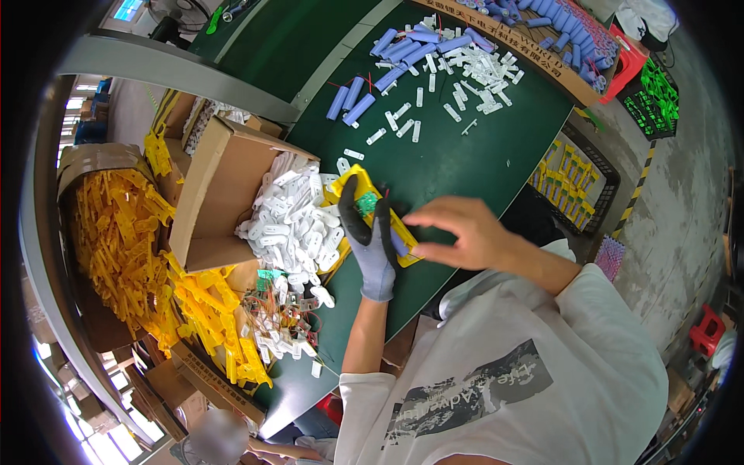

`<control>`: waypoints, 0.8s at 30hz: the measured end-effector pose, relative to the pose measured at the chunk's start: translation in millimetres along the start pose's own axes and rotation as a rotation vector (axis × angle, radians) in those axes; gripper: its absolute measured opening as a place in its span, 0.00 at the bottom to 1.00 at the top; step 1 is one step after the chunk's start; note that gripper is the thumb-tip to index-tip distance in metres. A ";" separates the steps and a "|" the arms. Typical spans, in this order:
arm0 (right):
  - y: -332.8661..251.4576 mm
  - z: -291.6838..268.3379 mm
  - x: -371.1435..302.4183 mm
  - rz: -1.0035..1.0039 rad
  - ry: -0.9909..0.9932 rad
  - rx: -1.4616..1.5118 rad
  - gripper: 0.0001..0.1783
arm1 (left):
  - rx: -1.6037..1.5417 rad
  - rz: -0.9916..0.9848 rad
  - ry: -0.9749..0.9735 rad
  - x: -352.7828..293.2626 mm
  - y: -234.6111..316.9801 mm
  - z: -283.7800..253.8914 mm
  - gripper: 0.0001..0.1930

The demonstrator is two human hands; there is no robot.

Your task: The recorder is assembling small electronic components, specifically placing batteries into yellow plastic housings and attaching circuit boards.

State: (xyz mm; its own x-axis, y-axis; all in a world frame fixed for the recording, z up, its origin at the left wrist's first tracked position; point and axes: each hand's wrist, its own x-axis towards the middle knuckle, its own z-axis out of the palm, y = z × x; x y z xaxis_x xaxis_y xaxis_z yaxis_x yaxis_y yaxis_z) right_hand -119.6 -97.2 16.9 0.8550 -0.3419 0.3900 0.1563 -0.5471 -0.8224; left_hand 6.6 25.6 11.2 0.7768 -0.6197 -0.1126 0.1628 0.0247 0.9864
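**Operator:** Nearest my camera is the white shirt [504, 364] and the two forearms rising out of it. My left hand [374, 248], in a grey glove with black fingertips, has its fingers [350, 203] wrapped round a yellow plastic holder [370, 208] with a small green circuit board [366, 204] seated in it, just above the thumb. My right hand [457, 232] is bare, fingers [422, 219] loosely curled and spread, tips just beside the holder's near end and closed on nothing that I can see.

**Second:** What sits around the fingers?

**Operator:** Just left of the gloved fingers, a cardboard box [221, 186] spilling white plastic clips [291, 221]. Below the left wrist, a tangle of wired parts [283, 310]. Beyond the fingertips, well apart across the green bench [457, 155], blue cylindrical cells [403, 50] and more white pieces [480, 70]. Far left, heaps of yellow holders [124, 232].

**Second:** How would you handle it well?

**Operator:** I'd judge the holder needs a steady left grip, clear of the board, while the right fingertips work at its open end. Pressing on the board itself could unseat it, so light, square contact seems best.
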 end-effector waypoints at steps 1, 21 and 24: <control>6.4 -8.2 6.7 0.035 -0.006 0.005 0.17 | 0.142 0.151 0.002 2.0 -2.7 1.8 0.23; 76.2 -19.6 129.8 0.098 0.070 -0.432 0.06 | 0.431 0.331 -0.049 -10.2 -8.9 3.3 0.39; 59.0 -4.6 144.6 -0.019 -0.062 -0.365 0.07 | 0.479 0.376 -0.112 -10.3 -15.6 -2.9 0.41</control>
State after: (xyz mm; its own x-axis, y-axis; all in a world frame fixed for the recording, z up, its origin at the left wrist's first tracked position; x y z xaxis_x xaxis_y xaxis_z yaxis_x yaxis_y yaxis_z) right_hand 11.0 -182.4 26.7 0.8837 -0.2880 0.3691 -0.0042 -0.7932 -0.6089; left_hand -2.1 33.9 -3.4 0.6550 -0.7162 0.2412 -0.4216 -0.0815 0.9031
